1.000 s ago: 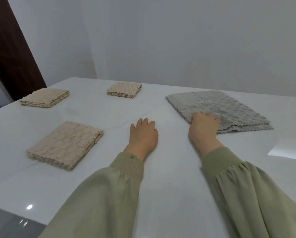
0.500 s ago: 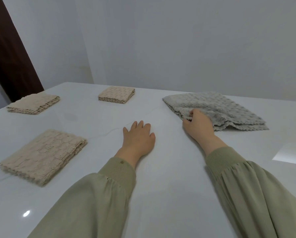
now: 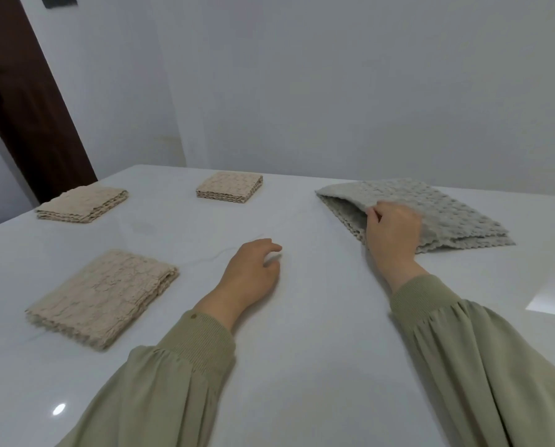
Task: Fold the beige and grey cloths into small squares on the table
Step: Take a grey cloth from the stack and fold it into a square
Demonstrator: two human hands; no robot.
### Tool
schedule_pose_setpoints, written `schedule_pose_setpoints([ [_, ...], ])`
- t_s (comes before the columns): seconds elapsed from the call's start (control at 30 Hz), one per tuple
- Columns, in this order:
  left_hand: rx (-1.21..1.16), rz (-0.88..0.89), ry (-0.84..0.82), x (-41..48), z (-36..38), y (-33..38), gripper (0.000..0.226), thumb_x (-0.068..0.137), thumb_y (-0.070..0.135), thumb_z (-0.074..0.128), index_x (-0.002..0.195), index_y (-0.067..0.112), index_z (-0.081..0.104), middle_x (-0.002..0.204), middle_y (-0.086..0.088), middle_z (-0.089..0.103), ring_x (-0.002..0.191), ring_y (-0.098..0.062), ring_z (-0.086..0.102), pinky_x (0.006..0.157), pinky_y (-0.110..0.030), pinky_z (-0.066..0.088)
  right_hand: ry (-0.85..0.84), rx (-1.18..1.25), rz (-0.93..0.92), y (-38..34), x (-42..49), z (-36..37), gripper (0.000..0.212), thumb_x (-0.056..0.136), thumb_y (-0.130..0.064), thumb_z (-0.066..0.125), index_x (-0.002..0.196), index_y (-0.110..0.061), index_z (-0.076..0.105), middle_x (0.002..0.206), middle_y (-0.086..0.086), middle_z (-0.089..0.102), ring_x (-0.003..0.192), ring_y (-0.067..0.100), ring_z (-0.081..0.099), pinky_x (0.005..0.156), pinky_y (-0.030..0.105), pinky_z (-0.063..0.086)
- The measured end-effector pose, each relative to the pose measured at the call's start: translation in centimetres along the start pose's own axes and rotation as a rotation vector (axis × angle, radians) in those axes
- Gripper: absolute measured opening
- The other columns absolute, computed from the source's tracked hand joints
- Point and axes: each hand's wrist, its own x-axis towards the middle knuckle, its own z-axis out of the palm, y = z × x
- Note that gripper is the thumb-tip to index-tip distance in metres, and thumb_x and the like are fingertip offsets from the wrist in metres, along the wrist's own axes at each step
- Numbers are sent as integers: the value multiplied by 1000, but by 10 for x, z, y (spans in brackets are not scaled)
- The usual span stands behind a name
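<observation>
My R hand [image 3: 392,235] pinches top layer of grey dimpled cloth [image 3: 450,214], frame right; L hand [image 3: 253,274] loosely curled, empty. Risk: unpinned lower layers drag, skewing fold.

The white surface [image 3: 318,350] carries a near-left beige cloth [image 3: 102,295], far-left beige cloth [image 3: 82,204], centre beige cloth [image 3: 229,187], and, at right, a grey cloth [image 3: 437,208].

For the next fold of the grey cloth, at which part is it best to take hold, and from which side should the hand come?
Probably the near left edge of the grey cloth, approached from the person's side. There the top layer stands lifted off the lower layers, leaving a gap for fingers to slip under; the right hand pinches it there.
</observation>
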Motion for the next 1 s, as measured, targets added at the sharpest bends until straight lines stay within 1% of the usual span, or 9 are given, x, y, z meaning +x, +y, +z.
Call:
schedule_pose_setpoints([
  [0.1, -21, -47, 77, -8, -15, -11, 36, 94, 15, 49, 130, 19, 53, 143, 3, 44, 134, -13, 35, 106, -21, 23, 241, 156, -136, -27, -12, -11, 23, 93, -18, 51, 85, -5, 69, 95, 10, 72, 90, 27, 64, 101, 44, 34],
  [0.2, -82, -124, 181, -18, -31, -21, 35, 95, 14, 46, 129, 19, 54, 141, 2, 47, 130, -14, 41, 102, -22, 27, 239, 396, -329, -67, -43, -22, 16, 91, -8, 52, 90, -1, 67, 94, 13, 70, 91, 24, 62, 97, 32, 37],
  [0.3, -114, -163, 275, -28, -42, -32, 34, 95, 13, 45, 126, 18, 57, 135, 0, 53, 123, -15, 48, 95, -20, 31, 57, 531, -466, -102, -84, -43, 30, 93, -18, 44, 102, 2, 66, 100, 14, 69, 93, 22, 60, 86, 24, 42],
  [0.37, -149, -169, 297, -35, -46, -38, 33, 94, 11, 46, 124, 17, 59, 130, -1, 58, 119, -14, 51, 93, -20, 32, -128, 539, -488, -118, -106, -57, 40, 94, -28, 40, 112, 0, 62, 107, 10, 67, 102, 20, 57, 92, 25, 41],
  [0.43, -174, -172, 294, -44, -48, -42, 32, 93, 10, 46, 121, 17, 61, 126, -2, 60, 114, -13, 53, 92, -19, 33, -398, 341, -382, -123, -117, -62, 54, 92, -44, 34, 131, -9, 48, 133, 6, 54, 128, 21, 43, 112, 36, 24],
  [0.53, -199, -148, 268, -55, -49, -41, 30, 95, 13, 45, 119, 19, 62, 123, 2, 61, 110, -9, 52, 90, -20, 34, -680, -58, -167, -112, -117, -55, 67, 90, -59, 33, 145, -21, 28, 157, 2, 21, 145, 21, 13, 114, 57, 4],
  [0.7, -185, -93, 239, -57, -45, -31, 29, 97, 19, 44, 119, 21, 63, 126, 4, 60, 120, -13, 51, 93, -21, 33, -779, -115, -166, -108, -110, -50, 58, 93, -56, 33, 139, -23, 40, 149, -2, 36, 140, 22, 25, 111, 60, 14],
  [0.83, -144, -40, 165, -53, -36, -19, 27, 97, 20, 46, 115, 20, 65, 120, 5, 62, 106, -7, 52, 86, -18, 34, -728, -50, -136, -115, -109, -49, 45, 94, -47, 41, 130, -21, 50, 135, 3, 52, 127, 24, 42, 108, 49, 29],
  [1.0, 34, 128, -37, -55, -35, -24, 19, 87, 11, 59, 102, 13, 70, 111, -1, 63, 105, -14, 55, 87, -21, 41, -635, 264, -113, -115, -113, -52, 29, 94, -40, 47, 103, -19, 65, 93, -1, 69, 86, 21, 60, 71, 30, 45],
])
